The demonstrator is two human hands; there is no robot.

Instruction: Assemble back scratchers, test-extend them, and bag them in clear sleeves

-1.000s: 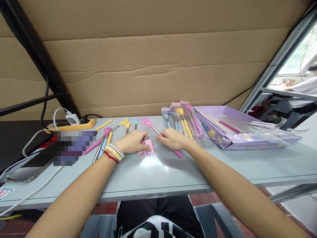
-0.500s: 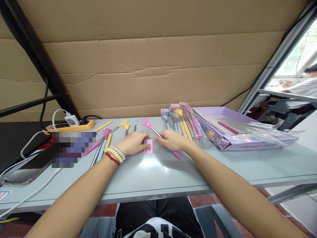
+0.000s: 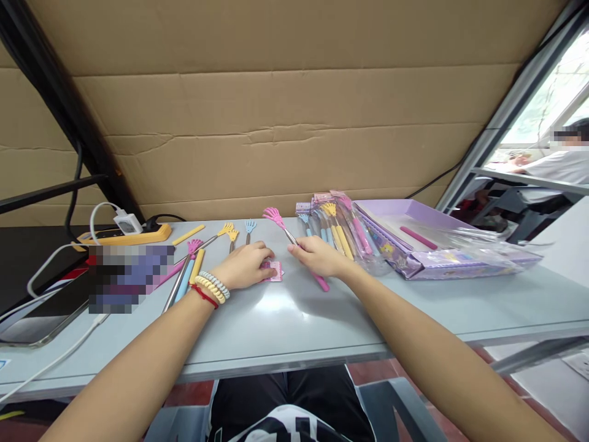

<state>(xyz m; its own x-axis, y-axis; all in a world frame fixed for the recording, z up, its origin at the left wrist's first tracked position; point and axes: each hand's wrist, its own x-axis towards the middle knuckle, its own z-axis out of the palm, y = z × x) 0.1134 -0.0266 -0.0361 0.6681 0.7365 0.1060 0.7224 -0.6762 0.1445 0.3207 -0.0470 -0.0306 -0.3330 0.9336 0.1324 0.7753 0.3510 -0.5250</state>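
Note:
My right hand point(image 3: 317, 255) is closed round a pink back scratcher point(image 3: 291, 237) with a metal rod. Its hand-shaped head points up and left, and the pink handle end sticks out below my palm. My left hand point(image 3: 247, 265) has its fingers curled at the left edge of a small pink printed card point(image 3: 275, 272) on the table; the fingertips are partly hidden. Beyond that hand lie a blue-headed back scratcher point(image 3: 250, 228) and yellow-headed ones point(image 3: 233, 235). Beside my left wrist are a pink-headed back scratcher point(image 3: 194, 247) and a yellow tube point(image 3: 197, 264).
Several bagged back scratchers point(image 3: 341, 230) lie at the back right, next to an open purple box point(image 3: 416, 261) holding plastic bags and a pink tube point(image 3: 418, 237). On the left are a yellow power strip point(image 3: 156, 233), a phone point(image 3: 50, 316) and white cables. A cardboard wall point(image 3: 285, 98) stands behind.
The pink back scratcher's head has turned slightly in my right hand, its fingers now seen more edge-on. My left hand stays at the card. The whole view has shifted a little.

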